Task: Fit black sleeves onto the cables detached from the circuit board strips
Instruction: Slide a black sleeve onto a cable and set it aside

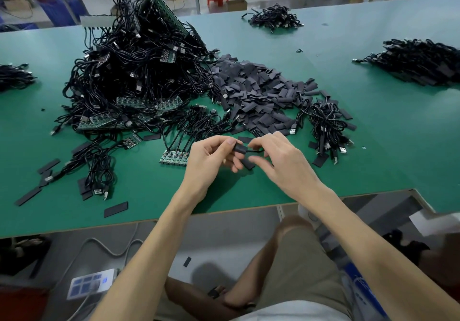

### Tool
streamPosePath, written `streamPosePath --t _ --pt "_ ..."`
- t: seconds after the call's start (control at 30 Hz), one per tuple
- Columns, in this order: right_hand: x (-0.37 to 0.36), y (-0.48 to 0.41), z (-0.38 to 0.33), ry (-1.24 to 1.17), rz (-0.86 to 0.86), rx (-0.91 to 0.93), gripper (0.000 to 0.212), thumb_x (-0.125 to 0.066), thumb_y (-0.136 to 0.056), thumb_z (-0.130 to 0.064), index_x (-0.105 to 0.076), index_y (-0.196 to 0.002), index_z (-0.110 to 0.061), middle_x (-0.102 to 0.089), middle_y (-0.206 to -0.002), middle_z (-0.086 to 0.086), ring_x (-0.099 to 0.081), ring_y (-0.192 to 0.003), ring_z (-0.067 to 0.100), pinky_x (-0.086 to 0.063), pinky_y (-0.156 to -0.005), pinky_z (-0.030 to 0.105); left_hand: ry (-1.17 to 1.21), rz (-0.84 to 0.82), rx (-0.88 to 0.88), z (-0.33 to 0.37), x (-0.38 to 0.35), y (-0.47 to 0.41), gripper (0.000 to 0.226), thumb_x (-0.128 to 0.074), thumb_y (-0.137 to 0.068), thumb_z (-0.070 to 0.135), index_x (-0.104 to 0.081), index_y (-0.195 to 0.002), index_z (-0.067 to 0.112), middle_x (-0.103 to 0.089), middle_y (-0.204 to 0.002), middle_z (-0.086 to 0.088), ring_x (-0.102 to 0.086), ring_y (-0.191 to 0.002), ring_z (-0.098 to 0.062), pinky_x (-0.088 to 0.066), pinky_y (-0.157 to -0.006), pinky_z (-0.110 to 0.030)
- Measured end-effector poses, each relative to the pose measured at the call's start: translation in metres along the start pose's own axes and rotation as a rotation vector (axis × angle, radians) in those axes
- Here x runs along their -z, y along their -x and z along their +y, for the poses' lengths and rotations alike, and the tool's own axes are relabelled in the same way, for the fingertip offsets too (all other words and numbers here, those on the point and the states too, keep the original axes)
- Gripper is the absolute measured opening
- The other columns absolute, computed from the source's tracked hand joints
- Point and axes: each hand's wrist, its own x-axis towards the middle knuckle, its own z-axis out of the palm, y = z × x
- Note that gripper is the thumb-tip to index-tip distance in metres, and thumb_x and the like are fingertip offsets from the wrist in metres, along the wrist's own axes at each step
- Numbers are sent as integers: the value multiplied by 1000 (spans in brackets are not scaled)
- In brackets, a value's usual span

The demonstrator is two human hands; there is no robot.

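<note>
- While my left hand (211,161) pinches a black sleeve (240,148) between thumb and forefinger, my right hand (276,158) pinches the thin cable (256,150) that runs out of the sleeve's end.
- Both hands are raised over the green table (373,146), just on my side of the sleeve heap (261,89).
- Remaining fingers of the left curl underneath. A second dark piece (247,163) shows below the sleeve, between the hands; I cannot tell which hand holds it.
- Circuit board strip (174,157), cables still attached, lies flat on my side of the heap and to its left, just beside my left hand.
- Big tangle of cables and boards (134,71) touches the heap's left flank.
- Small cable bundle (326,119) with USB plugs sits at the heap's right edge.
- Another cable pile (423,61) lies well apart to the heap's right; a smaller pile (275,18) lies well beyond the heap.
- Stray flat sleeves (115,209) are scattered well left of the heap, near my edge.
</note>
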Motion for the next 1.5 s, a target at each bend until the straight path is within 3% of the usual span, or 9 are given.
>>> streamPosePath --t 0.17,0.23,0.4,0.6,0.67,0.8,1.0,1.33,1.5 --pt "1 -2 1 82 60 -48 34 -67 -90 2 -61 -123 -7 -59 -118 4 -52 -109 24 -54 -83 36 26 -28 -34 4 0 1 21 -55 -103 7 -70 -103 -8 -71 -83 -26 -66 -62 -29 -53 -60 -30" --pt "1 -4 2 117 120 -101 36 -65 -91 3 -60 -125 -5 -54 -121 10 -53 -111 26 -54 -76 34 34 -47 -43 5 0 2 19 -57 -101 8 -71 -101 -4 -72 -83 -26 -66 -62 -29 -54 -59 -31" --pt "1 -5 3 196 119 -257 27 -66 -96 -7 -61 -122 -2 -48 -116 15 -58 -99 30 -50 -58 35 29 -95 -32 5 1 3 17 -59 -100 10 -73 -100 0 -72 -83 -24 -66 -62 -28 -54 -60 -32" --pt "-2 -5 5 185 4 -382 26 -53 -106 -25 -60 -121 -5 -49 -116 11 -62 -77 36 -53 -66 46 -10 -181 -26 6 1 2 22 -62 -101 24 -75 -105 6 -75 -90 -21 -69 -70 -29 -56 -66 -34" --pt "-2 -6 4 162 30 -376 26 -52 -105 -24 -59 -123 -6 -49 -116 11 -62 -75 35 -53 -66 46 -14 -196 -24 6 0 2 32 -61 -100 36 -75 -105 7 -75 -93 -19 -69 -71 -29 -56 -68 -35" --pt "-2 -6 2 41 92 -352 25 -60 -101 -17 -57 -123 -5 -50 -115 10 -62 -75 32 -53 -71 44 20 -132 58 6 -1 1 61 -38 -103 56 -75 -103 7 -75 -93 -19 -67 -73 -28 -55 -67 -32" --pt "-3 -4 1 -71 123 -138 22 -67 -98 -13 -65 -116 1 -56 -104 11 -57 -85 14 -51 -80 34 -157 -128 8 0 -4 -1 21 -59 -103 20 -73 -110 6 -76 -94 -12 -69 -74 -23 -54 -63 -32" --pt "-3 -2 0 -170 138 -34 26 -67 -98 -18 -67 -118 0 -61 -107 8 -52 -91 -2 -50 -84 21 -165 -96 31 6 -9 0 27 -58 -104 22 -72 -102 -1 -75 -83 -13 -70 -65 -23 -51 -44 -30" --pt "-1 -1 -3 -97 69 17 36 -58 -103 -28 -62 -134 -11 -62 -119 0 -63 -92 16 -54 -80 31 -8 -47 98 5 -6 -2 23 -60 -102 17 -66 -103 -6 -72 -85 -21 -71 -73 -28 -56 -52 -30"
